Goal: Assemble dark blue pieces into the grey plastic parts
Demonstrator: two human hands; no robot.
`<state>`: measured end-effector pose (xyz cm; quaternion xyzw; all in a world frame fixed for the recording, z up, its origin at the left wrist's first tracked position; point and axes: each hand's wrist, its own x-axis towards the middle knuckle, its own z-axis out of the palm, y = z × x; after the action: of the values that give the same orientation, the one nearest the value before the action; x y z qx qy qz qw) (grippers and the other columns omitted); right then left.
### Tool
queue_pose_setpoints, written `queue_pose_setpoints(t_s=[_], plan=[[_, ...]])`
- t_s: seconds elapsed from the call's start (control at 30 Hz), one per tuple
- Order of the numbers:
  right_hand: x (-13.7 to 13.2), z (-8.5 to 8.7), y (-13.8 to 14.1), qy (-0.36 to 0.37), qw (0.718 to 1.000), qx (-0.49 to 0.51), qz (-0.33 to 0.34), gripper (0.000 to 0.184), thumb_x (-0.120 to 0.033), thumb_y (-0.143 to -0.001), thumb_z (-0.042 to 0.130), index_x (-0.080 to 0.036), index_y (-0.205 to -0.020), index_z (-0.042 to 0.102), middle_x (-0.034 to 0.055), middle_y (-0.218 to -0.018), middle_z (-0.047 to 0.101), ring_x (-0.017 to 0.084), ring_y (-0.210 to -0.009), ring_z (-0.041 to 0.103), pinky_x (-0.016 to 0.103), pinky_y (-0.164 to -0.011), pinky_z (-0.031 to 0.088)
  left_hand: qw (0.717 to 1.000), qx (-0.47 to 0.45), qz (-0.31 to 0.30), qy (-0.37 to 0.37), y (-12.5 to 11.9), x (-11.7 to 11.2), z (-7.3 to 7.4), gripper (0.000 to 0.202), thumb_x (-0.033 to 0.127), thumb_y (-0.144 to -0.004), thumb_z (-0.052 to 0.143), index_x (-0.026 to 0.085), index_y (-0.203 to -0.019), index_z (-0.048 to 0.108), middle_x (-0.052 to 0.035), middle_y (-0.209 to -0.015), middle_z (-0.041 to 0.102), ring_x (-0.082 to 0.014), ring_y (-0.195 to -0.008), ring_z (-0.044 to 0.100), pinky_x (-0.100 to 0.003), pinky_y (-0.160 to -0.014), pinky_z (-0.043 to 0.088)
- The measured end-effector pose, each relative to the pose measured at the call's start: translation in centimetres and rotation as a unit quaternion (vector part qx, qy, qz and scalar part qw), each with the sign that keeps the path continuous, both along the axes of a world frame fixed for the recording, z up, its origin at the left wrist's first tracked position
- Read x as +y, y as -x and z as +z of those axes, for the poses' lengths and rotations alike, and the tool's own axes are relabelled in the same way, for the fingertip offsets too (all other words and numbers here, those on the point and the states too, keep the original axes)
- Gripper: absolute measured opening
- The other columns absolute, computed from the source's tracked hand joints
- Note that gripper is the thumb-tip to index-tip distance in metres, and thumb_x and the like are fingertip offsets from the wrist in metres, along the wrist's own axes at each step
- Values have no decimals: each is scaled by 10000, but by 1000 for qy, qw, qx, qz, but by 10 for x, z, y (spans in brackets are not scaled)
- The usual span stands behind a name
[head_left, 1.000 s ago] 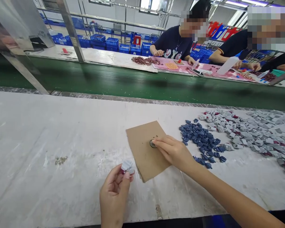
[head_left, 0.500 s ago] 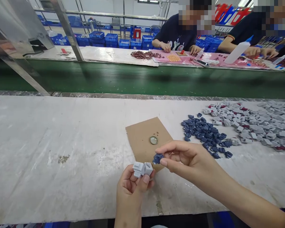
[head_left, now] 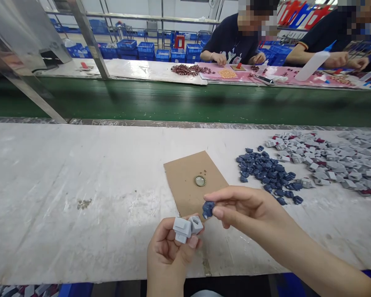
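My left hand (head_left: 173, 251) is closed on a light grey blocky plastic piece (head_left: 183, 229), whose right-hand block has a hole in its face. Between thumb and forefinger, my right hand (head_left: 244, 210) pinches a small dark blue irregular piece (head_left: 208, 209). The blue piece is just above and right of the grey one, with a gap between them. Behind the hands lies a square of brown cardboard (head_left: 185, 181) bearing a metal bottle cap (head_left: 200, 180), open side up.
A pile of dark blue pieces (head_left: 262, 171) lies to the right, beside a large heap of grey pieces (head_left: 336, 161). Beyond the table (head_left: 80, 165) runs a green conveyor belt (head_left: 148, 101). Two people work across it. A metal post (head_left: 89, 41) stands at left.
My left hand has dropped slightly and tilted the grey piece. My right hand has shifted a little right with the blue piece, and the gap between the pieces remains.
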<state>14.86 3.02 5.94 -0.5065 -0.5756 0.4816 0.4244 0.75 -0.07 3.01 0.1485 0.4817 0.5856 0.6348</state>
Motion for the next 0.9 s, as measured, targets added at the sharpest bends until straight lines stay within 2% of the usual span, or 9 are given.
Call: queue_pose_setpoints(t_s=[0.13, 0.27, 0.4, 0.5, 0.63, 0.77, 0.9], plan=[[-9, 10, 3, -130, 983, -132, -3, 199, -118, -788, 603, -241, -930, 670, 20, -852, 704, 155, -787, 664, 228, -626, 565, 999, 23, -9, -21, 0, -3, -3, 216, 284, -541, 840, 198, -677, 697, 5, -693, 729, -111, -639, 669, -115, -543, 520], [-12, 13, 6, -237, 955, -177, 25, 271, -18, -782, 572, -193, -982, 627, 17, -843, 689, 112, -782, 646, 194, -681, 537, 999, 19, -6, -41, -1, -5, -2, 193, 237, -551, 834, 213, -679, 691, 24, -743, 738, -106, -645, 676, -116, -560, 524], [-12, 13, 7, -289, 933, -212, 37, 273, 12, -776, 559, -163, -980, 602, 31, -864, 683, 102, -809, 633, 178, -717, 518, 997, 40, 8, -67, -2, -7, -2, 167, 221, -587, 813, 219, -703, 692, 28, -778, 742, -108, -681, 685, -106, -595, 527], [-14, 14, 8, -311, 920, -233, 41, 260, 20, -781, 546, -151, -970, 598, 45, -875, 679, 108, -818, 626, 183, -730, 513, 992, 74, 22, -95, -2, -9, -3, 149, 194, -610, 795, 221, -719, 696, 27, -787, 741, -102, -706, 686, -87, -633, 520], [-17, 14, 10, -320, 914, -243, 57, 227, 7, -808, 516, -139, -960, 600, 67, -847, 664, 120, -779, 617, 203, -679, 517, 984, 113, 51, -129, -5, -11, -7, 127, 190, -628, 781, 215, -727, 705, 22, -784, 741, -101, -709, 687, -60, -611, 508], [-20, 9, 12, -290, 932, -207, 62, 223, 15, -805, 516, -141, -943, 595, 58, -783, 632, 113, -706, 598, 203, -605, 506, 978, 130, 91, -132, -9, -14, -9, 115, 213, -647, 775, 223, -736, 702, 20, -775, 744, -134, -706, 698, -107, -643, 536], [-22, 0, 17, -257, 953, -158, 39, 209, 16, -808, 515, -151, -909, 591, 39, -740, 592, 98, -636, 575, 200, -554, 482, 978, 143, 96, -117, -12, -15, -10, 112, 239, -655, 773, 223, -734, 695, 3, -779, 747, -145, -691, 701, -119, -628, 538]])
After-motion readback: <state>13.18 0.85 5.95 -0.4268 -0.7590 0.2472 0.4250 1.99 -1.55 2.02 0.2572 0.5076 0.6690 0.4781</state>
